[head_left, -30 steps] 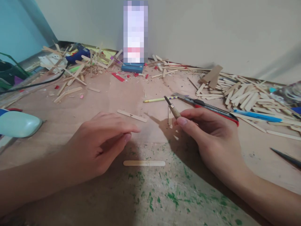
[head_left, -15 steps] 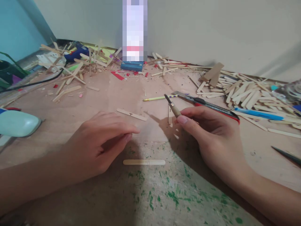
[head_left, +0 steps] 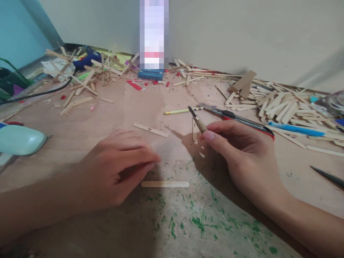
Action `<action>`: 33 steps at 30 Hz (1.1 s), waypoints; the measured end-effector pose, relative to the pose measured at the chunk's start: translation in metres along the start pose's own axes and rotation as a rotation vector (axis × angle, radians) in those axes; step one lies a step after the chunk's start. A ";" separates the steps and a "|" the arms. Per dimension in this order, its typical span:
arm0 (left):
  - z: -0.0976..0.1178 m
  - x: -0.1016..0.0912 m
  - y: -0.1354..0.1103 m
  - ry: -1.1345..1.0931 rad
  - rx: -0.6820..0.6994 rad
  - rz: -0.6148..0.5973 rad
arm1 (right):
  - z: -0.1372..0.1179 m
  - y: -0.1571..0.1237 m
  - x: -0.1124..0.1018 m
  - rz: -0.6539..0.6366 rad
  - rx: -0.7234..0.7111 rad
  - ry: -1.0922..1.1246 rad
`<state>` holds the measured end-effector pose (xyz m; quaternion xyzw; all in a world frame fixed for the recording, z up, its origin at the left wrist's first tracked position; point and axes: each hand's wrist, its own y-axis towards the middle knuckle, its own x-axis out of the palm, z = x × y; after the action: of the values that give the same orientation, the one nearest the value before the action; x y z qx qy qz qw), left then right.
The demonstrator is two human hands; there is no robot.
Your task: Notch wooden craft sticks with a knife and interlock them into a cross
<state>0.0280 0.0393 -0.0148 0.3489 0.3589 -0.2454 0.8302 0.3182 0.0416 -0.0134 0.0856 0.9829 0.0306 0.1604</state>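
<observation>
My right hand (head_left: 242,152) grips a small wood-carving tool (head_left: 199,123) by its wooden handle, the dark metal blade tilted up and to the left. A plain craft stick (head_left: 165,184) lies flat on the table, crosswise in front of me. Just above and left of it, my left hand (head_left: 120,165) hovers with thumb and fingertips drawn together, nothing visible between them. Farther back rests a craft stick with a dark mark at its middle (head_left: 150,129). Another marked stick (head_left: 194,129) stays partly behind the carving tool, with small wood chips (head_left: 201,154) close by.
Behind my right hand are a utility knife (head_left: 236,120), a pencil (head_left: 177,111) and a blue pen (head_left: 297,129). Craft sticks are heaped at right (head_left: 279,107). A blue glue gun (head_left: 88,59) sits among sticks back left; a pale green computer mouse (head_left: 21,139) is at left.
My left hand has lowered slightly toward the plain craft stick, its thumb and fingertips closing together. My right hand and the carving tool have barely moved.
</observation>
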 end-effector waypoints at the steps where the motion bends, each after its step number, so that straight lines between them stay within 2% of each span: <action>1: -0.001 0.000 0.000 0.002 0.009 0.002 | 0.000 0.000 0.000 0.000 0.000 0.002; 33: -0.004 0.001 0.000 0.036 0.019 0.023 | 0.000 0.000 -0.002 -0.009 -0.045 0.001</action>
<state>0.0270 0.0422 -0.0176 0.3652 0.3674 -0.2329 0.8230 0.3197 0.0414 -0.0127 0.0774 0.9824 0.0520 0.1619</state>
